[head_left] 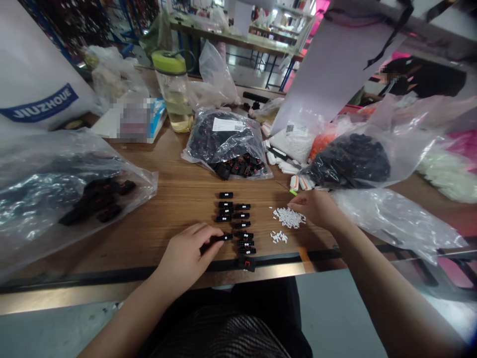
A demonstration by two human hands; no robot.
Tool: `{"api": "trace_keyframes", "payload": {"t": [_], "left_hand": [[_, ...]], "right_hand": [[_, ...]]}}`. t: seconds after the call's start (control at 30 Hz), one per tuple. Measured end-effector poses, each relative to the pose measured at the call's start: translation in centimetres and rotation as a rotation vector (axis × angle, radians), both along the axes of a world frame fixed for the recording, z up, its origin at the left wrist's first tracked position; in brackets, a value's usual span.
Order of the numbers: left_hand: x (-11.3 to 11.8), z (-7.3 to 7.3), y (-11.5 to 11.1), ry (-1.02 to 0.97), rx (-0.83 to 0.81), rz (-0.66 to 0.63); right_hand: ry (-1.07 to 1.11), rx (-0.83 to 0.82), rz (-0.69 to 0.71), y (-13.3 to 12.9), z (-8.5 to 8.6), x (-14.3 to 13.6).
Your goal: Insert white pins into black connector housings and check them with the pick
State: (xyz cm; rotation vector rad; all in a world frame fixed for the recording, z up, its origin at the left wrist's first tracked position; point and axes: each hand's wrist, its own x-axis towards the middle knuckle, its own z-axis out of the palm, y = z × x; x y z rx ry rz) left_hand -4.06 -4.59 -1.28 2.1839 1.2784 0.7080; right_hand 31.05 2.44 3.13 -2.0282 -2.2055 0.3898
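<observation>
My left hand (190, 251) pinches a black connector housing (226, 237), on which two white dots show, just above the wooden tabletop. Beside it stand two rough columns of similar black connector housings (242, 216), most with two white dots on top. A housing (246, 263) with a red part lies at the near end of the right column. Over the far right edge of a pile of tiny white pegs (289, 218) is my right hand (313, 208), its fingers closed together; what they hold is hidden. A bright green tip (293, 192) shows by those fingers. A smaller cluster of pegs (278, 237) lies nearer me.
Clear bags of black parts lie at the back (223, 139), left (74, 184) and right (350, 159). A lidded bottle (173, 92) stands behind. White orange-striped pieces (300, 183) lie beyond my right hand. The table's dark front edge (149, 273) runs before me. Another person (425, 77) is at far right.
</observation>
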Motion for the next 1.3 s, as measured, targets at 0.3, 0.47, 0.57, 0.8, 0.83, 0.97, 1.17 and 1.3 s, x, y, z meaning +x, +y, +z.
{"api": "trace_keyframes", "payload": {"t": [0.3, 0.47, 0.57, 0.8, 0.83, 0.97, 1.17, 1.3], "left_hand": [[0.0, 0.2, -0.1, -0.069, 0.023, -0.015], [0.0, 0.1, -0.1, -0.076, 0.023, -0.014], [-0.1, 0.0, 0.0, -0.091, -0.011, -0.021], [-0.1, 0.2, 0.0, -0.096, -0.073, -0.014], [0.0, 0.3, 0.0, -0.095, -0.074, -0.013], [0.0, 0.4, -0.1, -0.098, -0.074, -0.016], [0.0, 0.1, -0.1, -0.089, -0.061, -0.013], [0.1, 0.0, 0.0, -0.098, -0.070, -0.005]], "right_hand": [[0.031, -0.021, -0.094, -0.2, 0.6, -1.4], [0.458, 0.030, 0.241, -2.7, 2.3, -8.3], [0.442, 0.049, 0.500, -4.0, 2.1, -12.5], [0.324, 0.055, 0.581, -4.2, 0.5, -14.9], [0.302, 0.055, 0.589, -4.1, 0.5, -14.9], [0.200, 0.063, 0.628, -4.1, 0.7, -15.2], [-0.005, 0.149, 0.731, -4.7, 1.9, -15.5], [0.032, 0.171, 0.720, -5.0, 1.9, -14.9]]}}
